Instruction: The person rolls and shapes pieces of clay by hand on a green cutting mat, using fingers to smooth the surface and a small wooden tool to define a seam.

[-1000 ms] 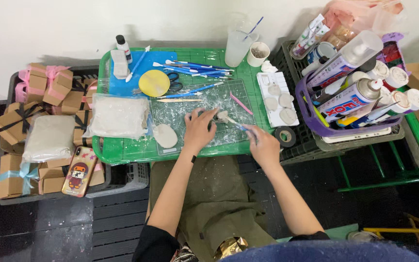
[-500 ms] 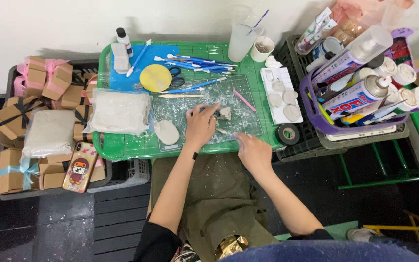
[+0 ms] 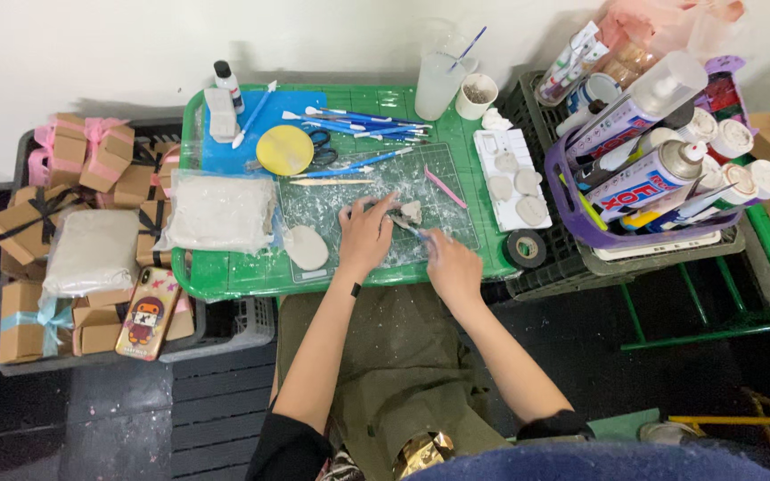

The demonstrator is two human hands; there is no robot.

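Observation:
My left hand [image 3: 365,233] rests on the dusty cutting mat [image 3: 331,205] of the green tray table [image 3: 225,276], its fingertips pinching a small pale clay piece [image 3: 412,211]. Just right of it, my right hand [image 3: 453,264] holds a blue modelling tool [image 3: 410,228] whose tip points at that clay piece. A flat oval of clay [image 3: 306,247] lies on the mat left of my left hand. A pink stick tool [image 3: 446,187] lies beyond my right hand.
Several blue tools [image 3: 358,125], scissors and a yellow disc [image 3: 284,149] lie at the tray's far side, with a clay bag [image 3: 218,212] on the left. A white palette [image 3: 514,178], tape roll [image 3: 525,248] and purple basket of bottles [image 3: 652,169] stand right. Gift boxes and a phone [image 3: 145,313] sit left.
My right hand has drawn back toward me, then returned leftward with the blue tool at the clay piece. My left hand stays on the mat, holding the clay.

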